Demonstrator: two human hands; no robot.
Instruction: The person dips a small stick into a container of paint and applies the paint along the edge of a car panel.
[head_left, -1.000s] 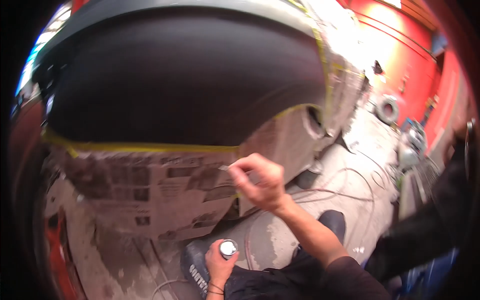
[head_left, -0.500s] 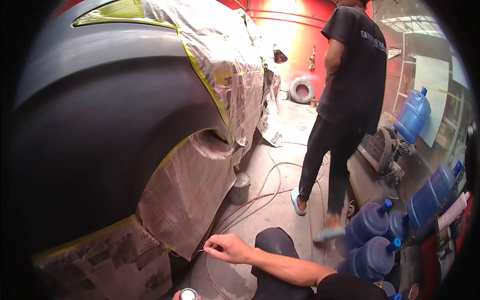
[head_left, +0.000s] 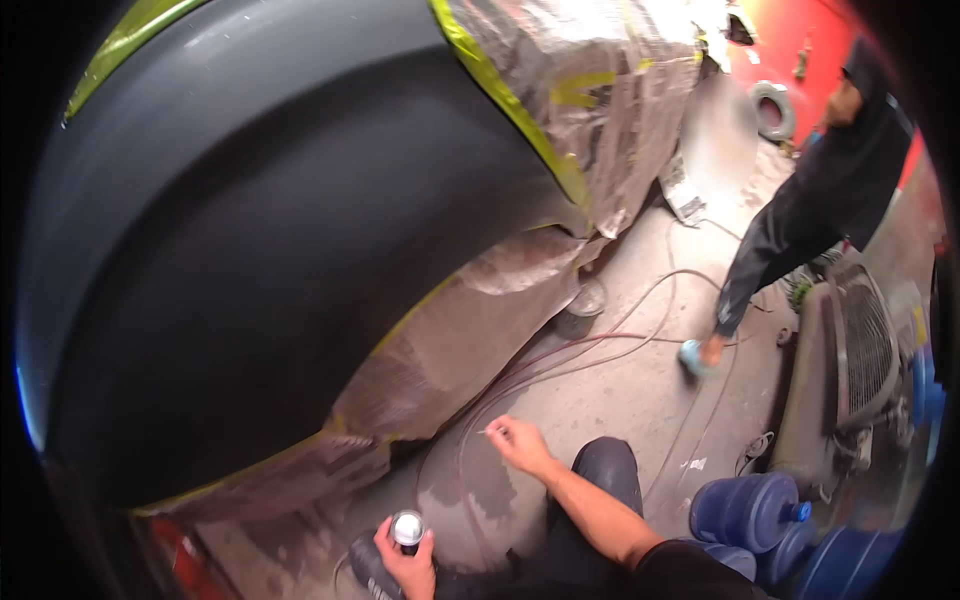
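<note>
My left hand [head_left: 413, 573] is closed around a small dark container [head_left: 408, 528] with a round whitish top, low in the view above my lap. I cannot tell whether that top is a lid or contents. Above the floor beside my knee, my right hand [head_left: 520, 448] pinches a thin pale stick [head_left: 487, 432], its tip pointing left. Both hands are apart from the car's dark matte body panel [head_left: 300, 230]. Masking paper [head_left: 455, 340] edged with yellow tape covers the wheel opening.
Hoses [head_left: 600, 345] snake over the concrete floor near a metal can [head_left: 583, 308]. At right, a person in dark clothes [head_left: 825, 190] stands mid-stride. Blue water jugs [head_left: 745, 512] lie near my right side, by a machine with a grille [head_left: 865, 345]. A tire [head_left: 773, 110] leans at the back.
My view has swung left and downward, bringing my left hand and its container further in. My right hand still pinches the stick. The other person now appears further right, in a different stride.
</note>
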